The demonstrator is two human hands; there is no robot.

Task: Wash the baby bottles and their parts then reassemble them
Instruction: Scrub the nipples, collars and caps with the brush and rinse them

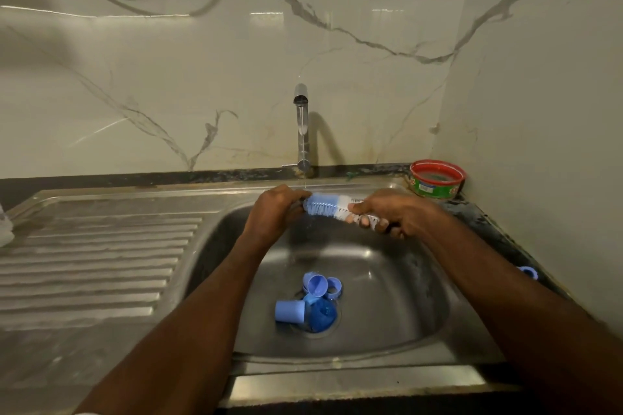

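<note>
A: Why held level across the sink [387, 340], right under the tap [303, 131]?

B: Probably to catch the thin trickle of water [304, 178] at the left end of the bottle [332, 207] and let the runoff drop straight into the basin. Gripped at both ends: left hand [274, 209] curled round the left tip, right hand [391, 216] wrapped round the patterned right part. Looks blue and white within, perhaps a brush pushed inside. Hard to tell for certain.

A: And the loose pieces?

B: Left heaped over the drain, most likely waiting for a rinse. A pale blue cap [290, 311] on its side, a second cap [315, 284] behind, a ring [333, 287] just beside that, and a darker blue round piece [323, 315] touching the first cap. One more ring [527, 271] parked on the counter edge at right, well apart from the rest. Nothing put back together yet, so judged to be in the washing stage.

A: Any writing to read?

B: Only on the red-rimmed tub [436, 178] in the back right corner, kept within reach, possibly soap. Green label with a pale patch, too small to read. No brand legible on the bottle either, just white markings.
</note>
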